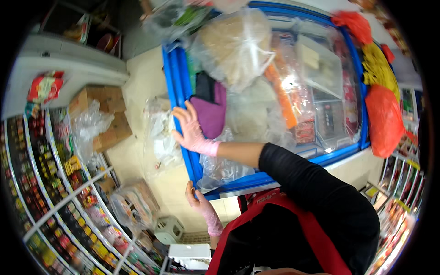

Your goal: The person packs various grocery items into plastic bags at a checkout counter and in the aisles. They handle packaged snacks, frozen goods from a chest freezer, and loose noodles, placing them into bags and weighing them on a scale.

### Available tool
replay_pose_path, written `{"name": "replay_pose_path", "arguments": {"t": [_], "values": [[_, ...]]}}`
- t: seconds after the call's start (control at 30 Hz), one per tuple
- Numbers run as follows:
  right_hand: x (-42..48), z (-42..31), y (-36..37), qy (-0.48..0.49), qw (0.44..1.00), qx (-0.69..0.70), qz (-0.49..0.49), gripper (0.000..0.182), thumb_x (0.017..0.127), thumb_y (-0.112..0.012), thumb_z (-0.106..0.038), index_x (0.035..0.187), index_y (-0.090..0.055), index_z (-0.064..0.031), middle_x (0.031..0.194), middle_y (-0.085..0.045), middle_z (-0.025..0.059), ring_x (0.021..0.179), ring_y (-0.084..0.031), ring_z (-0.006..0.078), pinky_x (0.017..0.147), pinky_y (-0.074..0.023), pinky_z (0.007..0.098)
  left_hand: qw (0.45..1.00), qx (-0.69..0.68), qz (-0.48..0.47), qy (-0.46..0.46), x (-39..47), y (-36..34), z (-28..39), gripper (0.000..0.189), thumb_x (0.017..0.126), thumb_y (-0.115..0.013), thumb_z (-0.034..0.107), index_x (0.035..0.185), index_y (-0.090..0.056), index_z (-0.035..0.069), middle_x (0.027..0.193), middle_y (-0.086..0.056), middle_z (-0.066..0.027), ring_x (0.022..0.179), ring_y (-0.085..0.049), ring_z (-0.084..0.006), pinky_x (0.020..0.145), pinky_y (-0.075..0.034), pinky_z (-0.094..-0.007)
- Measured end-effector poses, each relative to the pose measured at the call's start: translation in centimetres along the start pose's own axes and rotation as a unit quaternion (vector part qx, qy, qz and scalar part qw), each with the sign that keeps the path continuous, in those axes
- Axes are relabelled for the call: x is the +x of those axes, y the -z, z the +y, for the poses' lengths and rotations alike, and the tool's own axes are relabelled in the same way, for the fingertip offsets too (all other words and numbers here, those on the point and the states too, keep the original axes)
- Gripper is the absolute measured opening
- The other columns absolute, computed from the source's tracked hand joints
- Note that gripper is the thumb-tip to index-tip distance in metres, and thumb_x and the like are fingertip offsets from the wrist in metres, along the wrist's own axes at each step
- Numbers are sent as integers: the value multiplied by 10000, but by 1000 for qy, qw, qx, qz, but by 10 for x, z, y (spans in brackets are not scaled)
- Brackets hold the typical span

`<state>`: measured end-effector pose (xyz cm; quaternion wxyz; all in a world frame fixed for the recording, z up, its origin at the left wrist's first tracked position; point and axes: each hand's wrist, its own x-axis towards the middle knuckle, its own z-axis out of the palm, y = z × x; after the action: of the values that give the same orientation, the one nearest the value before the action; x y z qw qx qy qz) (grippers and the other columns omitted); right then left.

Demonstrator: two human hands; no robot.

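Observation:
My right hand point(194, 134), in a pink covering over palm and wrist, lies with spread fingers on the blue frame point(178, 86) of a glass-topped chest freezer. It holds nothing that I can see. Just right of it lies a folded purple and black cloth item point(209, 113). My left hand point(202, 206), also partly covered in pink, is at the freezer's near left corner, fingers apart. Whether it touches the frame is unclear. A large tied clear plastic bag with tan contents point(237, 44) rests on the glass, above the cloth. Crumpled clear plastic point(223, 168) lies near the front edge.
Red plastic bags point(385, 120) and a yellow bag point(378, 65) are along the freezer's right side. On the floor to the left are cardboard boxes point(110, 117), white plastic bags point(165, 134) and a pale stool point(168, 229). Stocked shelves point(51, 213) fill the lower left.

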<state>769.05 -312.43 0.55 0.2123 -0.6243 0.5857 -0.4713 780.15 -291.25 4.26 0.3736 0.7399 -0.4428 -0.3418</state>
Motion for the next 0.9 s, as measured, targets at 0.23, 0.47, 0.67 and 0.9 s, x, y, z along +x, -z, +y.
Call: {"name": "replay_pose_path", "arguments": {"t": [0.23,0.47,0.67,0.9], "values": [[-16,5,4,31,996,83,-28,517,703,-605,-242,1163,-482,-39,1216,-425,208,1234,-290,410,1051,-189,537,970,93,14,-223,10,-6,54,398,931,-451,241,1208,-486,-43,1185,-535,-185,1098,-509,-295,935,-404,-367],[-112,35,247,-120,972,107,-174,242,771,-488,-171,927,-624,-46,890,-634,157,843,-607,300,720,-458,415,888,25,-166,-429,-29,-113,135,315,929,-407,98,1198,-489,-43,1162,-528,-181,1035,-545,-294,862,-461,-361],[-328,80,447,-306,942,13,138,214,744,-517,-208,849,-637,-65,801,-632,150,765,-608,314,676,-460,414,761,-13,-371,-533,-181,-227,193,335,880,-441,15,1207,-477,-45,1162,-516,-172,1019,-543,-291,864,-461,-369],[-640,35,586,-464,783,7,416,187,752,-606,-235,817,-638,-61,760,-642,81,720,-605,198,651,-469,342,526,-54,-700,-480,-480,-333,178,361,864,-442,0,1224,-453,-30,1127,-519,-156,960,-542,-223,860,-413,-320]]}}
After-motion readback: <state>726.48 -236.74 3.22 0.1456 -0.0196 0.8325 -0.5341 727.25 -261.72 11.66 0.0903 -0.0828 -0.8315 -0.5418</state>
